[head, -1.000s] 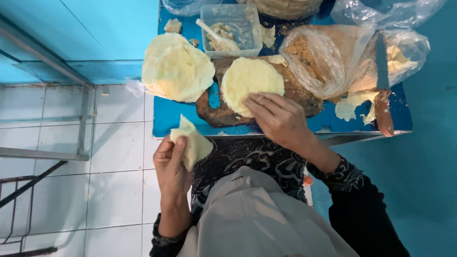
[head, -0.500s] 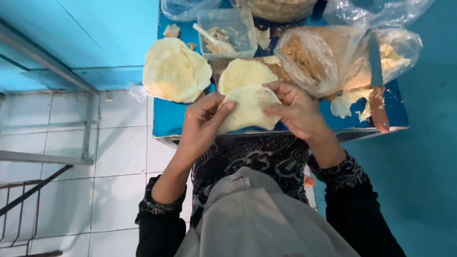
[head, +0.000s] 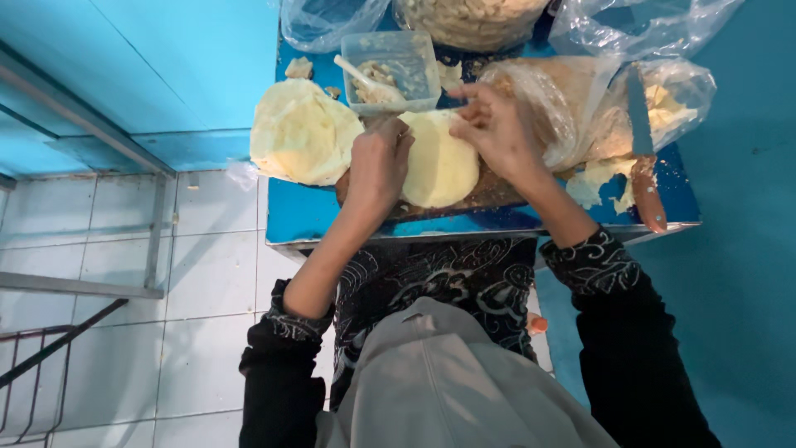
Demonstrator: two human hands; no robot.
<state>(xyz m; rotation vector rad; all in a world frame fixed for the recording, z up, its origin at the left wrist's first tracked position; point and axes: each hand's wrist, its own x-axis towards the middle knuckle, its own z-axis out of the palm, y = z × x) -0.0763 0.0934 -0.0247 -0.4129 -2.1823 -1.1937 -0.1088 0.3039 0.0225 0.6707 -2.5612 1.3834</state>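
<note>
Dough round (head: 439, 162) lies flat on the dark board (head: 489, 192); my left hand (head: 377, 166) presses its near-left edge, my right hand (head: 489, 124) pinches the far rim. I judge a hard pull could tear it. A knife (head: 643, 158) sits near my right elbow. Blue surface (head: 307, 217), cluttered; white tiled floor (head: 207, 274), turquoise walls.

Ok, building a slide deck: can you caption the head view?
Both hands, left hand and right hand, press a round dough sheet on a blue table.
</note>
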